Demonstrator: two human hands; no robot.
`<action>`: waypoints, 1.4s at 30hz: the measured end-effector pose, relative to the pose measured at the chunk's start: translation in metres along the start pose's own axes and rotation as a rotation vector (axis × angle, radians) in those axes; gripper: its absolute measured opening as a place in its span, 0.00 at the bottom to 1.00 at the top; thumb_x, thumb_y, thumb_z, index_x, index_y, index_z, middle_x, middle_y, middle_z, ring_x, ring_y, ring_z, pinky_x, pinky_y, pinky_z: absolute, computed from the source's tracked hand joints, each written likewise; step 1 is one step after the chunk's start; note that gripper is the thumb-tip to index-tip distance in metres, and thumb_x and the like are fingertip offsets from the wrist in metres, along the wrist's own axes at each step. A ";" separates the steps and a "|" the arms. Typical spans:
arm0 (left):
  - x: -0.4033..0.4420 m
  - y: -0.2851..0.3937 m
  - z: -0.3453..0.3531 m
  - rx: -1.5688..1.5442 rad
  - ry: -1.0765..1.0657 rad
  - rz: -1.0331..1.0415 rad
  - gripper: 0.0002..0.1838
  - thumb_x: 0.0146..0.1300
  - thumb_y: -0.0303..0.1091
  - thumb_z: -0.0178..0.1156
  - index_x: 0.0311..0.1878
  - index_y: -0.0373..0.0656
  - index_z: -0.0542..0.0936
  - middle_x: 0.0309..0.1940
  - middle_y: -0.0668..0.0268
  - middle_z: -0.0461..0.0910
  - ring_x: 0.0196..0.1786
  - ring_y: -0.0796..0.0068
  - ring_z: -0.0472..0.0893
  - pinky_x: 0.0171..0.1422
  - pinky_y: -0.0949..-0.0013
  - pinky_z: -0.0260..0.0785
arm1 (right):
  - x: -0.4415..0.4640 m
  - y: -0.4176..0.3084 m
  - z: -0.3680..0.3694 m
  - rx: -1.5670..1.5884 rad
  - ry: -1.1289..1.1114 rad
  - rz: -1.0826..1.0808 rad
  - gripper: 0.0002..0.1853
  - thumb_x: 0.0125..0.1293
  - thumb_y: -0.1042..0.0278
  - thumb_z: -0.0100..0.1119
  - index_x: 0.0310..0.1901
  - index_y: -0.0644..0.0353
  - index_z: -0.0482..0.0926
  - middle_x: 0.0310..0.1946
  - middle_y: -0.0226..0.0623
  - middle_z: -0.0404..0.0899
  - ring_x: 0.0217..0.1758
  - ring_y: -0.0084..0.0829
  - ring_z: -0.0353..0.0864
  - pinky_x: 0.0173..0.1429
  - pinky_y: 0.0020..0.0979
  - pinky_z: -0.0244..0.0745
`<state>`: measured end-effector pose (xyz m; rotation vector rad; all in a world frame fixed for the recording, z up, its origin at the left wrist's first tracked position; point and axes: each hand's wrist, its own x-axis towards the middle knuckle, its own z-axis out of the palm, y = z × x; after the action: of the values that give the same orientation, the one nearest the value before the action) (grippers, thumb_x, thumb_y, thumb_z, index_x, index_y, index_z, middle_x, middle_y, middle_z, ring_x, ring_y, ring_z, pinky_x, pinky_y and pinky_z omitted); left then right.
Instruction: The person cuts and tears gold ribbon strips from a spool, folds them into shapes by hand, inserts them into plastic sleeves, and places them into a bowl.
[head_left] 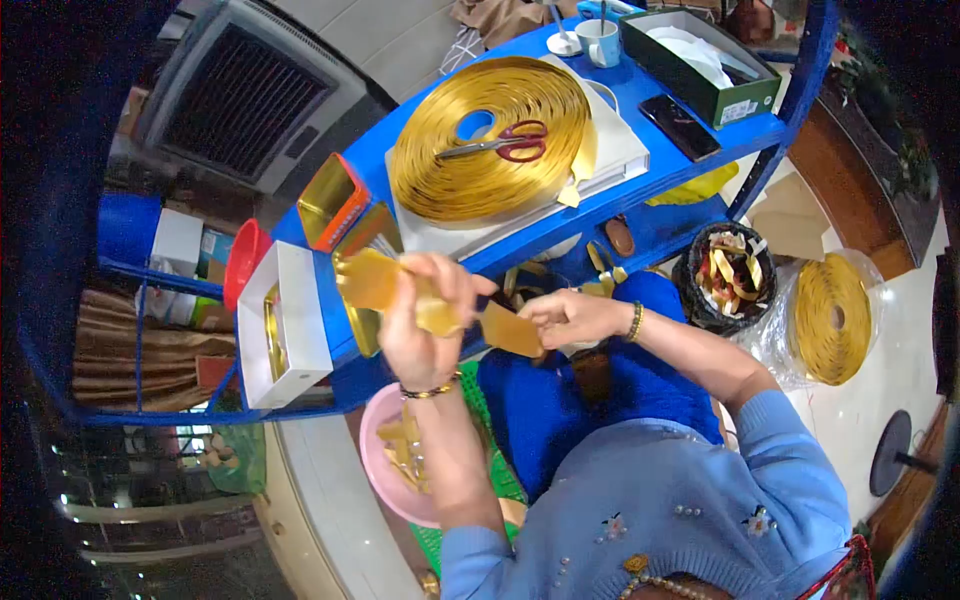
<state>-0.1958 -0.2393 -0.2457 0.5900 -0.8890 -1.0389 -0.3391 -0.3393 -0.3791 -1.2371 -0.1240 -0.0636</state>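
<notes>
My left hand (430,310) is raised before the blue table, closed around a gold sheet piece (368,280). Part of another gold surface shows by its fingers. Lower and to the right, my right hand (572,318) pinches the edge of a flat gold-brown piece (511,331) above my lap. Just beyond my left hand, an orange-edged box with a gold inside (330,203) stands at the table's edge. Farther back lies a big coil of gold ribbon (430,150), with dark red-handled scissors (521,142) resting on it.
A white box (287,345) holding gold pieces sits at the left. Below is a pink basin (385,480) with gold pieces. On the right are a black waste basket (690,300) and another gold coil (833,320). A phone (680,127) and mug (598,45) stand at the back.
</notes>
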 end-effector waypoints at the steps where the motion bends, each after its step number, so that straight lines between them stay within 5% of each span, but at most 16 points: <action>1: 0.002 0.006 -0.002 -0.011 0.031 0.037 0.12 0.69 0.41 0.41 0.40 0.44 0.70 0.23 0.71 0.60 0.22 0.78 0.62 0.38 0.67 0.60 | -0.004 0.002 -0.002 -0.034 -0.012 0.045 0.17 0.62 0.62 0.57 0.49 0.63 0.72 0.37 0.31 0.78 0.39 0.16 0.74 0.42 0.21 0.72; 4: 0.004 0.011 -0.039 -0.060 0.130 0.056 0.17 0.69 0.44 0.42 0.42 0.40 0.72 0.22 0.68 0.65 0.21 0.78 0.62 0.39 0.65 0.64 | -0.010 -0.006 0.000 -0.180 0.046 0.052 0.10 0.61 0.66 0.59 0.37 0.64 0.77 0.32 0.29 0.79 0.37 0.17 0.76 0.42 0.21 0.71; 10: -0.012 -0.029 -0.093 0.214 0.421 0.036 0.23 0.68 0.53 0.43 0.43 0.39 0.71 0.20 0.73 0.65 0.18 0.85 0.60 0.31 0.75 0.61 | -0.017 -0.029 0.001 -0.206 0.095 0.059 0.08 0.58 0.69 0.62 0.36 0.63 0.79 0.38 0.31 0.79 0.41 0.20 0.75 0.46 0.23 0.69; 13: -0.023 -0.064 -0.090 0.269 0.357 0.034 0.29 0.65 0.58 0.44 0.50 0.38 0.69 0.25 0.73 0.67 0.22 0.87 0.60 0.31 0.78 0.59 | -0.009 -0.031 0.003 -0.366 0.191 -0.272 0.05 0.56 0.70 0.63 0.33 0.61 0.81 0.48 0.37 0.75 0.49 0.25 0.73 0.52 0.27 0.67; 15: -0.028 -0.084 -0.081 0.269 0.240 0.007 0.38 0.58 0.65 0.49 0.56 0.38 0.66 0.31 0.71 0.69 0.26 0.86 0.64 0.33 0.78 0.61 | 0.000 -0.036 0.005 -0.359 0.336 -0.337 0.04 0.53 0.71 0.65 0.30 0.61 0.82 0.57 0.40 0.69 0.59 0.31 0.67 0.62 0.31 0.60; 19: -0.031 -0.099 -0.034 0.141 0.238 -0.116 0.47 0.44 0.63 0.65 0.59 0.39 0.62 0.42 0.69 0.72 0.40 0.80 0.74 0.43 0.75 0.68 | 0.015 -0.039 0.000 -0.212 0.456 -0.376 0.06 0.53 0.70 0.65 0.33 0.60 0.83 0.59 0.42 0.67 0.62 0.31 0.65 0.63 0.31 0.58; 20: -0.026 -0.103 -0.030 0.059 0.322 -0.229 0.40 0.47 0.52 0.69 0.57 0.39 0.65 0.44 0.68 0.73 0.44 0.80 0.74 0.46 0.74 0.68 | 0.016 -0.040 0.002 -0.185 0.492 -0.336 0.06 0.53 0.70 0.65 0.33 0.60 0.83 0.59 0.42 0.67 0.62 0.31 0.65 0.63 0.31 0.58; 23: -0.031 -0.102 -0.029 0.436 0.136 -0.280 0.31 0.50 0.42 0.68 0.54 0.40 0.68 0.43 0.68 0.73 0.44 0.79 0.74 0.46 0.74 0.68 | 0.019 -0.040 0.002 -0.208 0.545 -0.295 0.05 0.54 0.75 0.63 0.34 0.63 0.82 0.61 0.40 0.65 0.61 0.28 0.65 0.63 0.29 0.59; 25: -0.029 -0.101 -0.018 0.508 0.168 -0.206 0.16 0.58 0.33 0.59 0.49 0.40 0.72 0.41 0.69 0.74 0.42 0.80 0.74 0.45 0.75 0.67 | 0.019 -0.043 0.005 -0.164 0.573 -0.275 0.04 0.55 0.74 0.62 0.32 0.63 0.82 0.61 0.40 0.65 0.61 0.27 0.65 0.63 0.29 0.58; 26: -0.030 -0.100 -0.019 0.512 0.210 -0.227 0.14 0.60 0.32 0.57 0.48 0.40 0.72 0.41 0.69 0.74 0.42 0.80 0.74 0.45 0.75 0.67 | 0.018 -0.040 0.000 -0.206 0.532 -0.285 0.17 0.54 0.71 0.63 0.47 0.63 0.77 0.64 0.40 0.60 0.63 0.28 0.62 0.64 0.30 0.58; 29: -0.025 -0.082 -0.007 0.331 0.306 -0.184 0.11 0.66 0.32 0.47 0.45 0.36 0.73 0.38 0.63 0.76 0.43 0.75 0.76 0.47 0.73 0.68 | 0.018 -0.031 -0.001 0.183 0.340 -0.384 0.35 0.53 0.68 0.65 0.62 0.62 0.60 0.65 0.40 0.56 0.64 0.29 0.60 0.66 0.32 0.57; 30: -0.023 -0.072 -0.006 0.278 0.247 -0.177 0.11 0.67 0.33 0.46 0.44 0.36 0.72 0.38 0.61 0.76 0.43 0.71 0.77 0.48 0.70 0.69 | 0.016 -0.023 -0.005 0.043 0.243 -0.293 0.45 0.53 0.66 0.65 0.66 0.60 0.47 0.65 0.40 0.54 0.66 0.29 0.58 0.67 0.34 0.55; 31: -0.020 -0.058 -0.009 0.226 0.188 -0.166 0.11 0.67 0.33 0.45 0.43 0.35 0.72 0.37 0.58 0.76 0.43 0.67 0.77 0.49 0.67 0.69 | 0.021 -0.022 0.002 0.017 0.131 -0.474 0.38 0.56 0.76 0.58 0.66 0.62 0.49 0.62 0.45 0.60 0.62 0.27 0.63 0.60 0.30 0.65; 34: -0.008 -0.028 -0.006 0.052 0.186 -0.029 0.13 0.68 0.38 0.43 0.41 0.37 0.71 0.34 0.55 0.74 0.38 0.57 0.76 0.50 0.53 0.67 | 0.001 0.004 -0.001 0.046 0.039 0.051 0.26 0.59 0.72 0.59 0.59 0.64 0.64 0.44 0.35 0.77 0.45 0.21 0.75 0.48 0.27 0.73; 38: -0.007 -0.005 -0.044 -0.095 0.223 0.013 0.14 0.68 0.42 0.43 0.42 0.41 0.71 0.24 0.68 0.66 0.23 0.76 0.65 0.42 0.63 0.65 | -0.014 0.010 -0.002 -0.082 0.063 0.064 0.07 0.62 0.68 0.58 0.34 0.63 0.77 0.29 0.25 0.78 0.34 0.12 0.72 0.39 0.19 0.69; 42: -0.014 -0.016 -0.083 0.013 0.356 0.071 0.18 0.69 0.47 0.42 0.43 0.40 0.70 0.20 0.70 0.65 0.19 0.81 0.61 0.37 0.67 0.64 | -0.027 -0.013 0.000 -0.127 0.070 0.193 0.07 0.60 0.68 0.60 0.35 0.63 0.78 0.33 0.29 0.79 0.38 0.17 0.74 0.44 0.22 0.69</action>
<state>-0.1357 -0.2314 -0.3068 0.7227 -0.5983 -0.8312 -0.3674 -0.3444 -0.3705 -1.3664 0.0613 0.0534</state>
